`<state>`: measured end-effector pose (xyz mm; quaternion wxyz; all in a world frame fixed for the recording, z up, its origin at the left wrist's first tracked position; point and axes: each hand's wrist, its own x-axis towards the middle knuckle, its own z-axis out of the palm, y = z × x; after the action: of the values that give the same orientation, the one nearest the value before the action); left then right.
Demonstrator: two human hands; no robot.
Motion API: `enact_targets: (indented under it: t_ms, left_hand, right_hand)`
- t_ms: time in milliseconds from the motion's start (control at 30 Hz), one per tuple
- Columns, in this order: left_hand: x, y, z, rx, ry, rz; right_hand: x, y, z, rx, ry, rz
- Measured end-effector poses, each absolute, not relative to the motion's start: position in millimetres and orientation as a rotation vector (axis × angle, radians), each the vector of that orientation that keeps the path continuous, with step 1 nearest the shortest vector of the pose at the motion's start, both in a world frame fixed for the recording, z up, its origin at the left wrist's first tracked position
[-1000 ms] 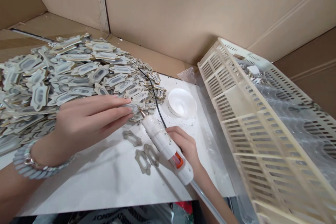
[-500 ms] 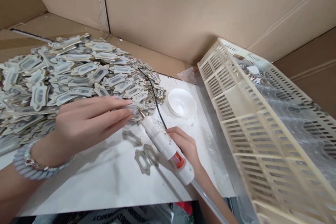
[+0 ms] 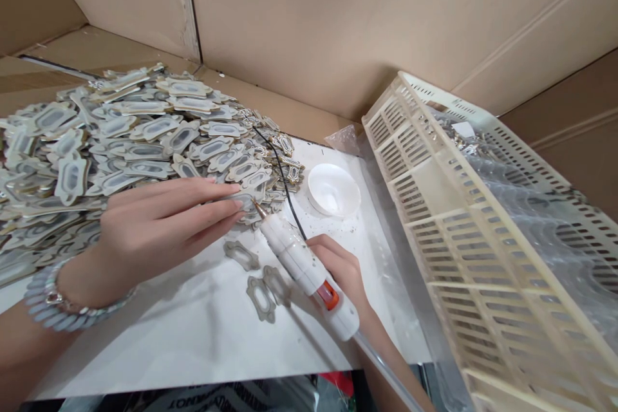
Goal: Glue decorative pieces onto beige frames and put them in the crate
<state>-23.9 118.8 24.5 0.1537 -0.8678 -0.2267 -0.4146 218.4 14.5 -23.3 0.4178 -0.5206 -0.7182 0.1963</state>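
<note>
My left hand [image 3: 164, 222] pinches a small grey frame-shaped plate [image 3: 247, 201] between its fingertips, at the front edge of a big heap of similar plates [image 3: 154, 125]. My right hand [image 3: 340, 267] is wrapped round a white hot glue gun [image 3: 294, 254] with an orange part and a clear glue stick [image 3: 381, 367] coming out of its back. The gun's metal nozzle [image 3: 259, 209] is at the right end of the held plate; whether it touches cannot be made out. Below it, a few loose plates [image 3: 261, 298] lie on the white table.
A white bowl [image 3: 334, 190] stands right of the heap, with a black cable [image 3: 284, 183] running between them. A cream slotted plastic basket [image 3: 434, 206] with clear plastic trays in it fills the right side. Cardboard walls [image 3: 309, 19] enclose the back of the white table [image 3: 159, 347].
Almost nothing differs. The glue gun and both hands keep their places, with the nozzle still at the held plate; the whole view has shifted very slightly.
</note>
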Motion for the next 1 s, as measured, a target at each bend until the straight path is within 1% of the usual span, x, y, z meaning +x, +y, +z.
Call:
enact_targets:
  t_ms: [367, 467, 567, 667, 800, 867, 933, 1000]
  left_hand:
    - [-28, 117, 20, -2.537, -0.734, -1.195]
    - [-28, 117, 13, -2.564, -0.907, -1.371]
    - [-25, 116, 10, -2.719, -1.161, -1.555]
    - [-21, 114, 13, -2.745, -1.324, -1.579]
    - [-18, 112, 16, -2.602, -1.359, -1.519]
    - [-18, 112, 16, -2.600, -1.332, -1.545]
    - [-18, 112, 15, -2.666, -1.297, -1.640]
    - [-16, 111, 13, -2.786, -1.314, -1.808]
  right_hand:
    - [220, 16, -21, -1.296, -1.760, 0.517]
    - [221, 15, -16, -1.341, -1.726, 0.507]
    - [222, 14, -10, -1.419, -1.695, 0.507]
    - [223, 12, -4, -1.439, -1.661, 0.579]
    - [220, 11, 2, -1.426, -1.579, 0.755]
    - [219, 12, 2, -1.431, -1.530, 0.775]
    - [219, 12, 1, -1.455, -1.501, 0.754]
    - [219, 12, 0, -1.499, -1.475, 0.771]
